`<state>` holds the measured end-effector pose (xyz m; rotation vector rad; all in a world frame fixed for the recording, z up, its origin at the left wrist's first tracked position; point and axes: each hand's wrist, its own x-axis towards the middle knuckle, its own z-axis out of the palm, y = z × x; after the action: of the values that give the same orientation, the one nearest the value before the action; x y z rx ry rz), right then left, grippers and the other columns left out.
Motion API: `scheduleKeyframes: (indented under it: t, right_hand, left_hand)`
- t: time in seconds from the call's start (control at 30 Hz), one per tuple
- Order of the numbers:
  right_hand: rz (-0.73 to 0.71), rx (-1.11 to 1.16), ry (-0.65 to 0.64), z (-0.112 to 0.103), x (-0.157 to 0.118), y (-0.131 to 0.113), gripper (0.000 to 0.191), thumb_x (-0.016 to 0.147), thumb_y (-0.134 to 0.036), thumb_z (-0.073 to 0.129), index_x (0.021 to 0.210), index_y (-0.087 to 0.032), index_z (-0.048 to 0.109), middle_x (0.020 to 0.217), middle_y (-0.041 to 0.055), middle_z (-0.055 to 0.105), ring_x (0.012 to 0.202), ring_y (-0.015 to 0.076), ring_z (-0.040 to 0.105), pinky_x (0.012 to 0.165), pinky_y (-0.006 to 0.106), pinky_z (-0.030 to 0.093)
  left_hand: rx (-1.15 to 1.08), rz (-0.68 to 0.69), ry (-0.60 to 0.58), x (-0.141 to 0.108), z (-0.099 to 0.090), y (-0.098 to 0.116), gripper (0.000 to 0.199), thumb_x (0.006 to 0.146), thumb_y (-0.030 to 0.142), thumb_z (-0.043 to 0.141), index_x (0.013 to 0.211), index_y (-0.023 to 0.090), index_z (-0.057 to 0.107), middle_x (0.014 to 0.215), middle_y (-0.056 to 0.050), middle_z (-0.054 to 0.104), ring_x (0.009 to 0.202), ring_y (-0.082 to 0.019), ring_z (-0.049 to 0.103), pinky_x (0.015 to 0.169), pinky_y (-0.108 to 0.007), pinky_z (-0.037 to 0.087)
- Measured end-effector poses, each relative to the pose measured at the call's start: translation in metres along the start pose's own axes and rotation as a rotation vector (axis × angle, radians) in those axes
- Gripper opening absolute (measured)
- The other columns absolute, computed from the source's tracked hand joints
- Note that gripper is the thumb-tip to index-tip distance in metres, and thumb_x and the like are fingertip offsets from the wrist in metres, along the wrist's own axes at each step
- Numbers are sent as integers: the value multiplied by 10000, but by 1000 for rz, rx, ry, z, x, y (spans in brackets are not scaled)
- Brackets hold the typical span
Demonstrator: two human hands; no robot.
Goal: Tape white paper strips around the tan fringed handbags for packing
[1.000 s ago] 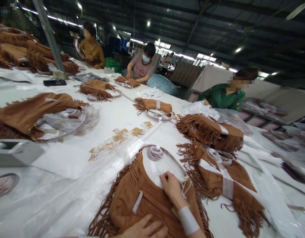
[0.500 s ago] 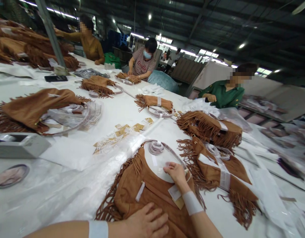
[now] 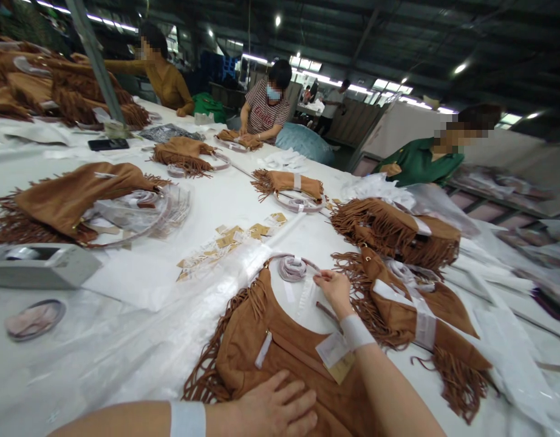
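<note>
A brown fringed bag (image 3: 289, 358) lies on the white table in front of me, its wrapped strap curving above the opening. My left hand (image 3: 277, 406) rests flat on the lower front of the bag, fingers spread. At the right side of the strap loop, my right hand (image 3: 335, 291) has its thumb and fingers pinched together; what is between the fingertips is too small to make out. Beside them sits a coiled wrapped strap (image 3: 292, 268). A white and tan tag (image 3: 337, 358) hangs over the bag, under my right wrist.
More fringed bags (image 3: 393, 233) lie to the right, and another bag (image 3: 79, 197) at left. Paper tags (image 3: 232, 238) are scattered mid-table. A grey tape dispenser (image 3: 43, 266) stands at the left edge. Several people work around the table's far side.
My right hand has moved up along the strap loop, closer to the coiled strap. My left hand stays on the bag. The view has shifted slightly.
</note>
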<state>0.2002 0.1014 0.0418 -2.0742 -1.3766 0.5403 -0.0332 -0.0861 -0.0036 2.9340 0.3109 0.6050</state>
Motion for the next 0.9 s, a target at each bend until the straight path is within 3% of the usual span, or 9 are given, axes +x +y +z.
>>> scheduleKeyframes:
  t: [0.1,0.17,0.33,0.43,0.5,0.67,0.8,0.9]
  right_hand:
    - [-37,25,39,-11,-9,-17,249,603,-380,650,711,-159,690,665,67,697,659,229,631,652,316,475]
    - [-57,48,58,-22,-34,-27,316,642,-432,643,776,-150,695,721,73,707,690,229,633,647,314,481]
    - [-87,107,-10,-37,-155,-30,360,745,-506,633,819,-163,713,727,64,706,670,221,634,619,311,511]
    - [-94,143,-105,-29,-227,-11,305,805,-473,587,877,-217,737,855,61,733,765,234,676,726,335,561]
    - [-125,136,-134,-18,-258,9,274,832,-440,565,904,-243,742,922,55,734,848,243,688,806,357,569]
    - [-286,92,-87,-4,-281,52,256,866,-315,521,1013,-258,723,1085,49,698,1050,248,639,968,429,507]
    - [-343,85,-121,-5,-280,57,271,892,-279,496,1067,-278,703,1129,38,680,1074,235,627,974,432,505]
    - [-377,77,-99,-4,-282,57,265,897,-264,499,1066,-287,702,1114,33,687,1064,232,633,965,429,516]
  left_hand:
    - [-56,-8,-55,-1,-4,1,613,944,544,353,1412,149,375,1491,-108,370,1328,-255,367,1052,-437,343]
    - [-93,-19,-71,-2,-5,2,669,938,587,305,1427,133,348,1502,-114,347,1351,-270,330,1075,-452,311]
    - [-148,-33,-110,-2,-3,6,683,935,591,306,1435,128,337,1493,-129,357,1352,-280,315,1089,-474,263]
    - [-129,-31,-98,-2,-1,7,686,900,604,408,1392,127,402,1403,-138,468,1319,-294,347,1080,-477,266]
    - [-98,-19,-75,-2,2,7,664,870,614,470,1316,122,486,1311,-140,541,1286,-308,377,1079,-482,265]
    - [-68,58,-16,-8,2,9,717,829,650,515,1244,66,520,1299,-171,533,1260,-288,404,1101,-423,270]
    - [-75,0,-40,-18,-8,13,713,837,615,536,1263,44,494,1302,-184,529,1279,-293,391,1117,-416,260]
    - [-110,-57,-46,-24,-18,16,664,901,582,446,1313,62,453,1301,-165,537,1288,-298,383,1107,-438,273]
